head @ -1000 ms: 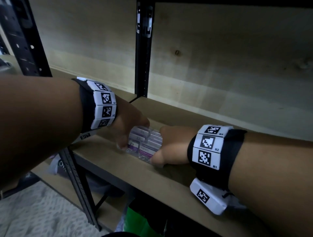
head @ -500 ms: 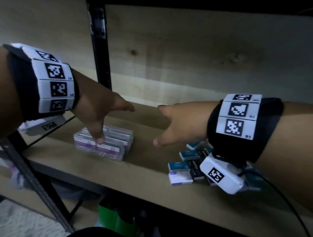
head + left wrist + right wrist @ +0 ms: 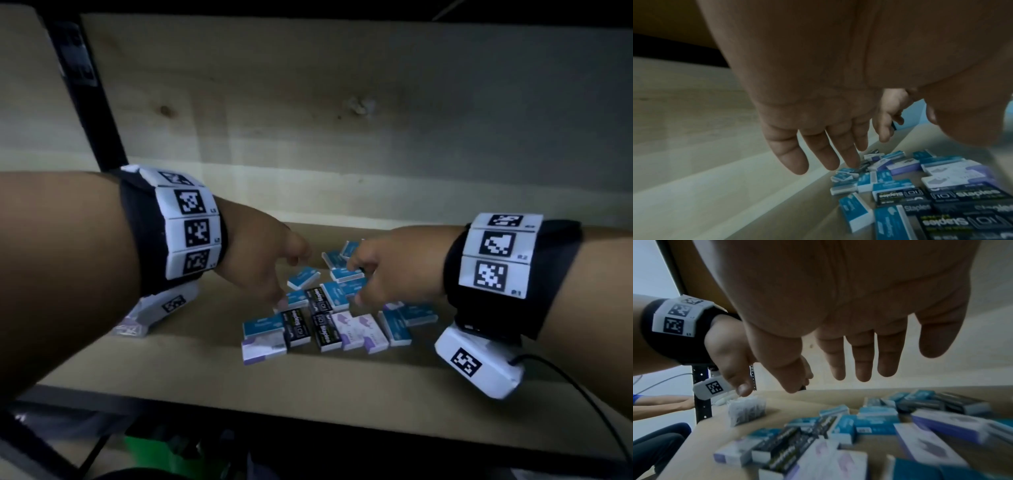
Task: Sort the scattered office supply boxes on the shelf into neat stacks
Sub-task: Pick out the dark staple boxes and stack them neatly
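- A scatter of small office supply boxes (image 3: 329, 308), blue, black and lilac, lay flat and unsorted on the wooden shelf (image 3: 308, 380), some touching or overlapping.
- The left hand (image 3: 263, 267) hovered above the left part of the scatter, fingers straight and spread, holding nothing.
- The right hand (image 3: 387, 270) hovered just opposite, above the scatter's middle, fingers loosely extended and empty.
- A stack of clear cases (image 3: 746, 408) stood apart on the shelf, further left.
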